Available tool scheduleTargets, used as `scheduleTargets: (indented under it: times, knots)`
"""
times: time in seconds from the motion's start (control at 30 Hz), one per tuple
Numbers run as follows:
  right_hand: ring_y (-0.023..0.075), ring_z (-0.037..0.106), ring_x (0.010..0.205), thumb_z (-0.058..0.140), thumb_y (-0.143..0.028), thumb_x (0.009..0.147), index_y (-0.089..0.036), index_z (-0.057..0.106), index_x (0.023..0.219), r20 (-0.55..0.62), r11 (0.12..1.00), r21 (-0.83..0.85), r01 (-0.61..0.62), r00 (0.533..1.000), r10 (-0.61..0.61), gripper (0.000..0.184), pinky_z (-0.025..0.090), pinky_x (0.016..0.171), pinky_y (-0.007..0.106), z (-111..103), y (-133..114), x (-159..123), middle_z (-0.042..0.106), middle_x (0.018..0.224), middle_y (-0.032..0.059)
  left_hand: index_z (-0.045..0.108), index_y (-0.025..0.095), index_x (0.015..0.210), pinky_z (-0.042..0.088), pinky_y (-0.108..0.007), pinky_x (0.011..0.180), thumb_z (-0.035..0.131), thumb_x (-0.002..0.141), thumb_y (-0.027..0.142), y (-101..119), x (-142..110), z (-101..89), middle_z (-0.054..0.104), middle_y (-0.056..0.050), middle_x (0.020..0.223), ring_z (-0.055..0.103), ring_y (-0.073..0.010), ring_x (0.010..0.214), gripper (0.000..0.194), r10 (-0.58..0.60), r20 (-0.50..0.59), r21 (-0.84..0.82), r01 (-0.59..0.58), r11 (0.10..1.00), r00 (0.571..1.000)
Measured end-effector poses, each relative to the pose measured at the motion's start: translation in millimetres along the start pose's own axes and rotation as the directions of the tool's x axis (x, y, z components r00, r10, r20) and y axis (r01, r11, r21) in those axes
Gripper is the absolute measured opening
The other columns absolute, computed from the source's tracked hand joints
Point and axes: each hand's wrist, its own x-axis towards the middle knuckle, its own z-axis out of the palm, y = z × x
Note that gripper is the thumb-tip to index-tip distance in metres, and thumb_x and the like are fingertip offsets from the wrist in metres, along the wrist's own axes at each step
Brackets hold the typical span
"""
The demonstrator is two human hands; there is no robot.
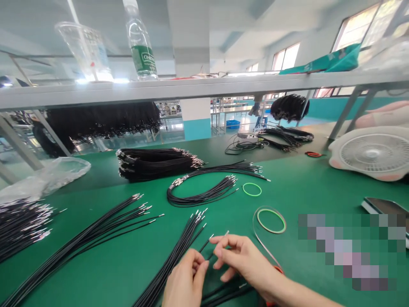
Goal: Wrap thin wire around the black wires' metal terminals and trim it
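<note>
Tabletop (121, 264): green
Black cable (205, 244): slants away and rightward from your left grip (183, 281)
Left grip: pinches the cable
Right grip (239, 258): nearer the pale tip; cannot tell if closed

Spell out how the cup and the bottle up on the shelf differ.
The cup flares out to a wide rim, while the bottle narrows to a neck. The bottle wears a green label band; the cup is mostly clear, with a small red mark. Both are see-through and stand on the shelf.
</note>
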Motion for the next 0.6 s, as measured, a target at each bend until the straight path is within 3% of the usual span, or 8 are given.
scheduleTargets:
  times: [0.13,0.33,0.43,0.5,0.6]
  knots:
    - [0.0115,0.062,0.061,0.081,-0.048,0.067,-0.013,0.069,0.075,-0.065,0.998,0.056,0.023,0.998,-0.019,0.038,0.052,0.057,0.021,9.2,4.9,-4.1,0.067,0.069,0.0026,0.059,0.025,0.074,0.048,-0.03,0.063,0.048,0.089,0.037,6.2,-4.9,25.5,0.07,-0.003,0.07,0.066,-0.0206,0.063,0.022,0.059,-0.138,-0.152,-0.08,0.985,0.989]
    - [0.0146,0.064,0.062,0.081,-0.054,0.063,-0.014,0.07,0.074,-0.222,0.998,0.036,0.042,0.975,-0.033,0.043,0.054,0.063,0.025,-10.6,-11.9,-8.1,0.068,0.066,0.0034,0.059,0.025,0.081,0.05,-0.032,0.064,0.045,0.092,0.04,13.8,-3.7,30.7,0.067,-0.003,0.071,0.065,-0.0207,0.063,0.023,0.069,-0.106,-0.048,-0.075,0.996,0.992]
    - [0.0161,0.066,0.067,0.081,-0.056,0.062,-0.014,0.07,0.074,-0.244,0.998,0.043,0.035,0.97,-0.023,0.045,0.055,0.069,0.027,-17.9,-14.4,-9.6,0.069,0.071,0.0048,0.064,0.024,0.095,0.055,-0.033,0.072,0.05,0.09,0.038,11.6,-1.6,19.4,0.073,-0.007,0.089,0.069,-0.0222,0.077,0.021,0.131,-0.038,-0.034,-0.133,0.991,0.991]
    - [0.0164,0.067,0.071,0.081,-0.055,0.063,-0.014,0.07,0.075,-0.237,0.998,0.058,0.016,0.972,-0.002,0.044,0.055,0.073,0.028,-18.5,-12.1,-9.8,0.069,0.073,0.005,0.065,0.025,0.11,0.053,-0.037,0.088,0.051,0.089,0.035,-2.2,-5.4,3.1,0.071,-0.009,0.112,0.066,-0.0247,0.103,0.027,0.21,0.023,0.069,-0.211,0.975,0.977]
    - [0.0165,0.067,0.074,0.082,-0.052,0.062,-0.015,0.069,0.075,-0.232,0.995,0.103,-0.006,0.972,0.03,0.042,0.054,0.077,0.029,-16.8,-6.3,-7.5,0.069,0.075,0.0041,0.063,0.026,0.119,0.045,-0.051,0.099,0.044,0.092,0.037,-47.7,-27.9,-34.0,0.062,-0.01,0.13,0.054,-0.0305,0.122,0.034,0.225,-0.189,0.365,-0.144,0.92,0.956]
